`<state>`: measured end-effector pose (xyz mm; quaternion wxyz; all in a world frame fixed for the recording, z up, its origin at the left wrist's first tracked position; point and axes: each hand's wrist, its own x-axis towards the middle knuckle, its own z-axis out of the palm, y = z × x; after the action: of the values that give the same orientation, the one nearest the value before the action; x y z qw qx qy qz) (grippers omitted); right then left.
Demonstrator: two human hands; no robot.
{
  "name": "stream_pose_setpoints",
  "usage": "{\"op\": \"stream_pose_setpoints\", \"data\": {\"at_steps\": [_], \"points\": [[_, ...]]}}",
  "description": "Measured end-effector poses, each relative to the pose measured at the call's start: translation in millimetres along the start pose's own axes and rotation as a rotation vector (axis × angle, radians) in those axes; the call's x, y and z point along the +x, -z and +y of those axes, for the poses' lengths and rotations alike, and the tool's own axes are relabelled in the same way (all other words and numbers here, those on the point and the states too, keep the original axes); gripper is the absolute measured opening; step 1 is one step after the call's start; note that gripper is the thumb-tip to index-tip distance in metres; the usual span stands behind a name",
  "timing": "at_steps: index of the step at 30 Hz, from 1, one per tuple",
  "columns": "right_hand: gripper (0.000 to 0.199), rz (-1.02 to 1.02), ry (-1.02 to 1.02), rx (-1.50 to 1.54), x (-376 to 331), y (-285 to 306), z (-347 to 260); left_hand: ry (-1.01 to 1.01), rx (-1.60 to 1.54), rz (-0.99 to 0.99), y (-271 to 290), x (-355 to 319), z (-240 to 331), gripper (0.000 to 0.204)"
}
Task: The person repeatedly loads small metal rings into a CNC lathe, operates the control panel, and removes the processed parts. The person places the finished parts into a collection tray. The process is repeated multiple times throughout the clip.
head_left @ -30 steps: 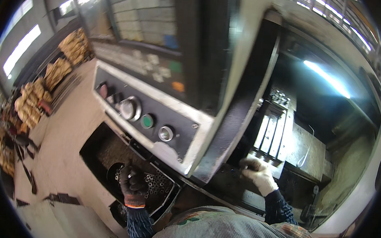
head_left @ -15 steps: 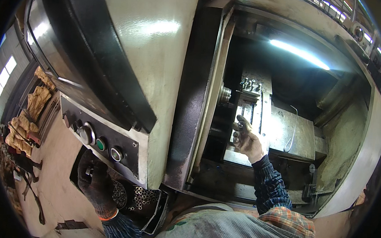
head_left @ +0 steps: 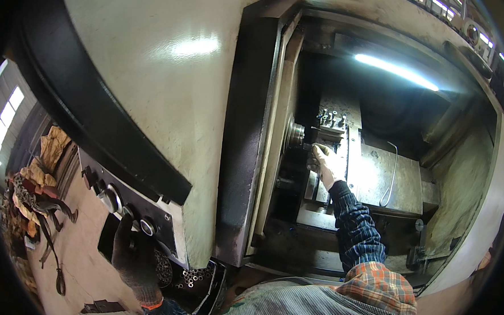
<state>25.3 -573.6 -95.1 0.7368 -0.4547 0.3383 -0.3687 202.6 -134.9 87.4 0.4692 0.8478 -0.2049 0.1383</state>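
Person stands at a big cream-coloured lathe (head_left: 170,85), head close to its sheet-metal door. Right hand (head_left: 327,164), in a pale glove, reaches deep inside the open cutting bay, fingers curled at the tool block (head_left: 332,126) just right of the chuck (head_left: 295,134); whether they actually pinch anything cannot be told, the fingertips lie in shadow. Little free room there: dark door edge close on the left of the hand, grey slide plate (head_left: 385,179) right beside it, a thin wire loop (head_left: 390,176) hanging over that plate. Bay roof carries a bright strip lamp (head_left: 396,72). Left hand (head_left: 136,254), dark glove with orange cuff, rests on the control panel (head_left: 127,199) below the lathe door, fingers spread flat near a round knob (head_left: 147,227), gripping nothing visible. Under the panel, a black tray of small metal rings (head_left: 191,280). Left of the lathe, open concrete floor, then brown sacks (head_left: 44,158) stacked along the wall. Labels too blurred to tell.
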Motion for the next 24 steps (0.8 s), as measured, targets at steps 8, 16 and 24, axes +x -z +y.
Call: {"op": "stream_pose_setpoints", "data": {"at_steps": [8,16,24], "points": [[0.042,0.156,-0.014,0.119,73.1,-10.4,21.2,-0.163,0.019,0.02,-3.3,1.5,-7.8,0.049],[0.041,0.145,-0.004,0.356,110.8,-0.6,50.3,-0.107,-0.076,0.09,-9.6,-6.0,-18.1,0.053],[0.035,0.088,-0.051,-0.039,83.3,-7.6,28.4,-0.117,-0.111,0.081,-9.8,-7.1,-8.6,0.054]]}}
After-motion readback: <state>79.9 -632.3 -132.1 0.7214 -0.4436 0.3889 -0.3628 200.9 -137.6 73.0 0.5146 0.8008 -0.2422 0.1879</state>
